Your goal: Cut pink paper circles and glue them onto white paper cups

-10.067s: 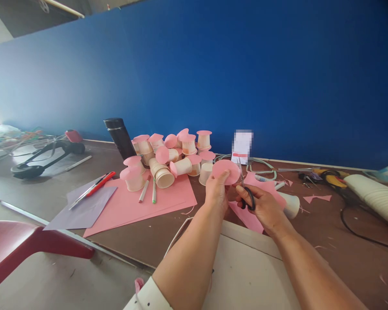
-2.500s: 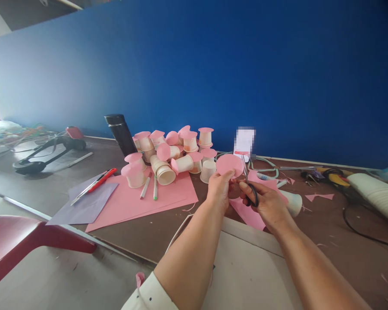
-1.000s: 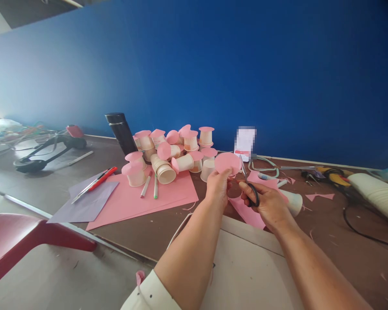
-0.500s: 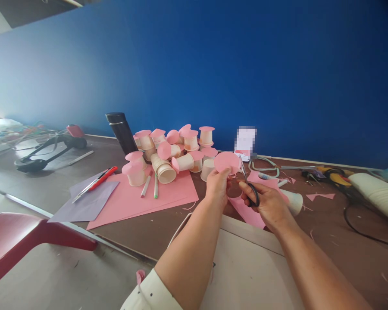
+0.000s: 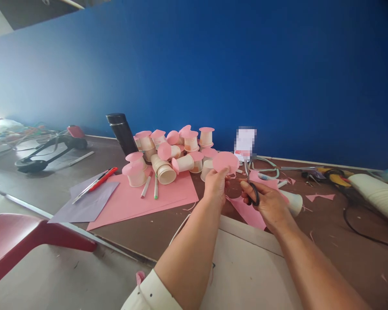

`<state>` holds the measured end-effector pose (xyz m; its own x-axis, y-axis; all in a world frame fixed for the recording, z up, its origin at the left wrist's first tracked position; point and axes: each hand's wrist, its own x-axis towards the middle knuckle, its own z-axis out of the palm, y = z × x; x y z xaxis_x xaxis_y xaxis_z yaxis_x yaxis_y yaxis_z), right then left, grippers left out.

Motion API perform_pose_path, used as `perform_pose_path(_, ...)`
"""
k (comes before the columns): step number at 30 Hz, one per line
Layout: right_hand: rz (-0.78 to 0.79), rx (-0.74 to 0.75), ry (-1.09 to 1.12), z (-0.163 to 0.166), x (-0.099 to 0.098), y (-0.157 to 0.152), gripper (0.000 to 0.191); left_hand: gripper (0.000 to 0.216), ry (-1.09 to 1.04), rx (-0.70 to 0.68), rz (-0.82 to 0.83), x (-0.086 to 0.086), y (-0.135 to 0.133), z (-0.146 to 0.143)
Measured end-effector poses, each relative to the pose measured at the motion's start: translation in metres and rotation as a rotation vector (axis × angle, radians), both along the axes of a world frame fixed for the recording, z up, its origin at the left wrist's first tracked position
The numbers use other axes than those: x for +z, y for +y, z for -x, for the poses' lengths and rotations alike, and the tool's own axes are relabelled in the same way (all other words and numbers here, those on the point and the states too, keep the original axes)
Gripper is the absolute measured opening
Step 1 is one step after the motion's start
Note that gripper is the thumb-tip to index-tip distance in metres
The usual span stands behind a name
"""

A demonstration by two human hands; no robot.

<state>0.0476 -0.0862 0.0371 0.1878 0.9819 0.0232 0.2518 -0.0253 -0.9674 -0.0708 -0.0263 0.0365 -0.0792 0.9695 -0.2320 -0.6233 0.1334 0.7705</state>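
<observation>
As I face the blue wall [image 5: 213, 64], left hand [image 5: 216, 185]: pinches pink paper disc [image 5: 225, 162] by its lower edge.
Right hand [image 5: 267, 203]: fingers clenched through scissors [image 5: 254, 196], blades beside disc.

Round pink paper disc [image 5: 225, 162], upright, face to cam, black-handled scissors [image 5: 254, 192] just R of it, blades pointing up

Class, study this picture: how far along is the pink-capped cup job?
Done: a pile of paper cups capped with pink discs. In hand: left hand holds a pink disc, right hand holds scissors beside it. Left, probably: an uncapped cup, a stacked sleeve of cups and a pink sheet.
</observation>
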Motion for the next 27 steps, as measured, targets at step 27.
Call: perform_pose_path(27, -0.018, 0.034, 0.05, -0.0033, -0.0051, 0.0032, 0.048, 0.022, -0.18, -0.056, -0.024, 0.004, -0.0051, 0.0)
